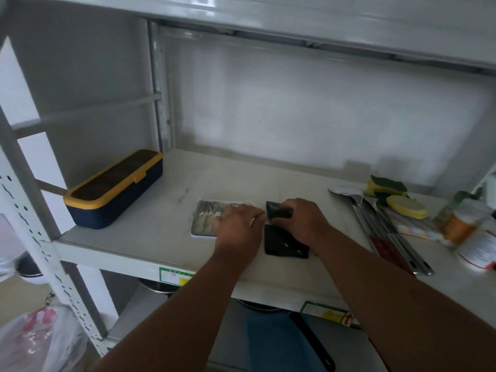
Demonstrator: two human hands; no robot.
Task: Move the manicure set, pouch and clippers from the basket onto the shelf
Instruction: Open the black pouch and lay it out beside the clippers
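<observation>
You are looking at a white metal shelf (pixel 166 237) set in a pale rack with perforated uprights, a plain white wall behind it and another shelf board overhead. Towards the shelf's left edge lies a long navy box with a yellow lid rim (pixel 112 189), angled from the front left towards the back. Towards the right edge you have steel ladles with red handles (pixel 375 226), a pile of yellow and green sponges (pixel 389 191) near the back, and jars (pixel 464 224) at the far right. Near the front edge, about the middle, the manicure set (pixel 205 217) lies flat: a clear tray showing small steel tools. Your left hand (pixel 239 232) rests over its right end with the fingers bent; you cannot tell whether it grips anything. Just to the right lies the black pouch (pixel 284 244), flat, with a small metal clasp at its front corner. Your right hand (pixel 303 221) is curled round a small dark thing (pixel 277 212) at the pouch's back end; whether that is the pouch's flap or the clippers cannot be told. A plastic bag (pixel 40 339) sits on the floor at lower left.
</observation>
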